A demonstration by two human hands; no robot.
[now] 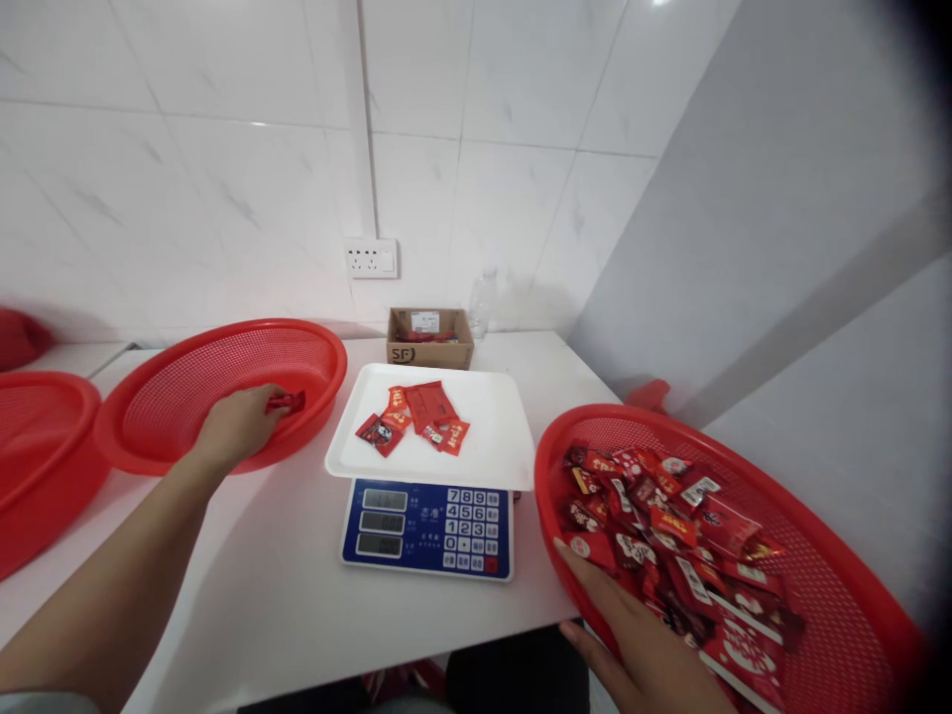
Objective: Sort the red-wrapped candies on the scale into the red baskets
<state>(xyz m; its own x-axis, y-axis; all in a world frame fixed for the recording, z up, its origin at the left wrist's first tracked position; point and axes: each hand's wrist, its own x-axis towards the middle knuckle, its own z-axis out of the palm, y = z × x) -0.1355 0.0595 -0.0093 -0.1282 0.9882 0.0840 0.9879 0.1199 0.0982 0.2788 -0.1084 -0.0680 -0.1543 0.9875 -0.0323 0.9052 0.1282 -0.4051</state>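
My left hand (242, 424) reaches into the red plastic basket (171, 372) on the left, its fingers pinching a small red packet (290, 402). At the lower right, my right hand (632, 635) grips the near-left rim of another red basket (833, 486), thumb outside and fingers along the inner edge. That basket is tilted towards me and holds a heap of red and brown snack packets (669, 526). Between the baskets, several red packets (427, 407) lie on the white tray (498, 416) of a scale with a blue keypad panel (427, 531). The digits on its displays are too faint to read.
Behind the scale stands a small cardboard box (427, 354) with packets in it, beside a clear plastic bottle (483, 302). Another red basket (45, 466) is at the far left. The tiled wall with a socket (372, 258) bounds the white table (297, 565).
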